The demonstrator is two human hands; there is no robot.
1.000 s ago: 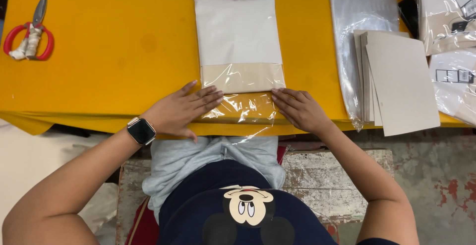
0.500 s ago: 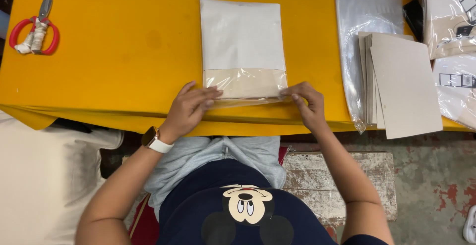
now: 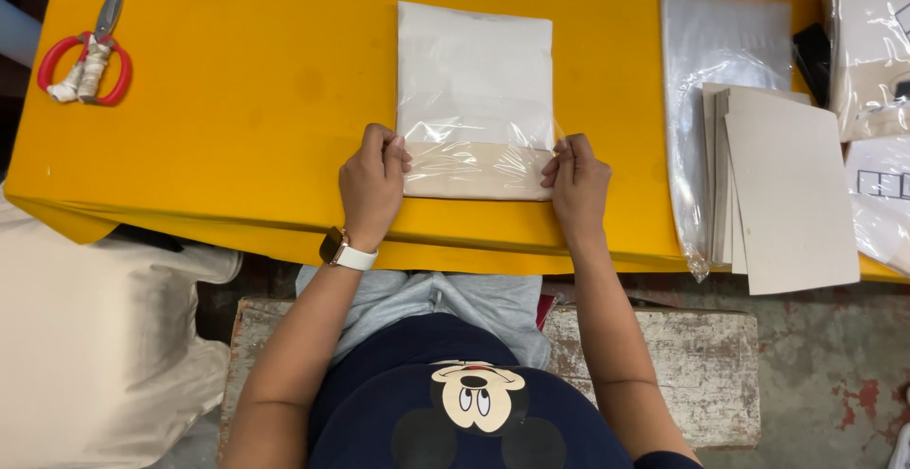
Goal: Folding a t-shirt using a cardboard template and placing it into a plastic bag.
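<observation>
A flat packet (image 3: 474, 99) of white and beige folded fabric inside a clear plastic bag lies in the middle of the yellow table (image 3: 256, 99). My left hand (image 3: 372, 184) pinches the packet's lower left corner with the fingers curled on the plastic. My right hand (image 3: 578, 183) grips the lower right corner the same way. The bag's flap is folded over the beige lower band. A white watch sits on my left wrist.
Red-handled scissors (image 3: 87, 61) lie at the table's far left. A stack of grey cardboard sheets (image 3: 782, 184) rests on clear plastic bags (image 3: 720, 61) at the right. More bagged packets (image 3: 877, 52) sit at the far right. A white cloth bundle (image 3: 95, 355) lies below left.
The loose plastic flap that hung over the table's front edge has been folded up onto the packet. Both hands moved from flat on the flap to the packet's lower corners.
</observation>
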